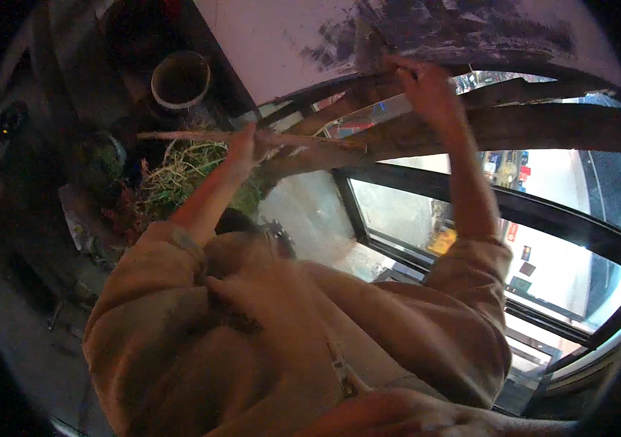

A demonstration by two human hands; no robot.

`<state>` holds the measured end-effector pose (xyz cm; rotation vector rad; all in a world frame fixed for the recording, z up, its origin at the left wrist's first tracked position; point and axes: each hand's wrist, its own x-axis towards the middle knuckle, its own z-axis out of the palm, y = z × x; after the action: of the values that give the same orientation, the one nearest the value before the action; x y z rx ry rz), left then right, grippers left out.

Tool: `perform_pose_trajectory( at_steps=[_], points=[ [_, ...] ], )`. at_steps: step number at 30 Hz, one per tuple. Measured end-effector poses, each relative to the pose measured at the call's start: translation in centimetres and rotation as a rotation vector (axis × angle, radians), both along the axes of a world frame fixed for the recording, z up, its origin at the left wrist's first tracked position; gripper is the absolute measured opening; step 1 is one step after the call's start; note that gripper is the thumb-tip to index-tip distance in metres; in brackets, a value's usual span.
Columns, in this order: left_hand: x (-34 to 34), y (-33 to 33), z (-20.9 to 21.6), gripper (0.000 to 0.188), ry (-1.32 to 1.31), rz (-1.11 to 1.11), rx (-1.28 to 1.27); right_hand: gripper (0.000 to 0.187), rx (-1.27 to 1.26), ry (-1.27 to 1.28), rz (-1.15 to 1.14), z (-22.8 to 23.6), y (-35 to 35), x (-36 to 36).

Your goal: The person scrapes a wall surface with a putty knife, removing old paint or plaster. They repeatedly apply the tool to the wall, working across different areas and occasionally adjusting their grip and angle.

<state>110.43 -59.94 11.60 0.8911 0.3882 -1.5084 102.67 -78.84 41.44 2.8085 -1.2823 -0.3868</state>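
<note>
Smeared panel, right hand raised (arm extended); left hand by stick

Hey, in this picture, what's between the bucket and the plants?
In the head view, the thin board at your left hand crosses between the bucket and the plants.

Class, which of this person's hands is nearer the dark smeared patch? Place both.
Right: the right hand is just below the dark patch; the left hand is farther off, down and to its left.
</note>
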Motion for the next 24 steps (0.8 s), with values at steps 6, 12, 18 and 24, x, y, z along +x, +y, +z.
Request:
perform_pose_trajectory(
  at_steps=[6, 12, 18, 24],
  points=[
    [-3.8, 5.4, -7.9, 0.034, 0.07, -0.075, 0.149, 0.03, -0.075, 0.324, 0.322, -4.6, -3.8, 4.3],
    [1.3, 7.3, -3.5, 0.033, -0.05, -0.041, 0.207, 0.034, -0.136, 0.573, 0.422, -5.7, -1.0, 8.4],
    [0.4, 9.8, -4.9, 0.028, 0.097, 0.09, 0.107, 0.028, -0.12, 0.631, 0.399, -10.2, -3.1, 7.9],
    [-0.3, 12.7, -8.6, 0.027, 0.117, 0.121, -0.035, 0.025, -0.102, 0.666, 0.443, -12.4, -3.8, 8.1]
  ],
)
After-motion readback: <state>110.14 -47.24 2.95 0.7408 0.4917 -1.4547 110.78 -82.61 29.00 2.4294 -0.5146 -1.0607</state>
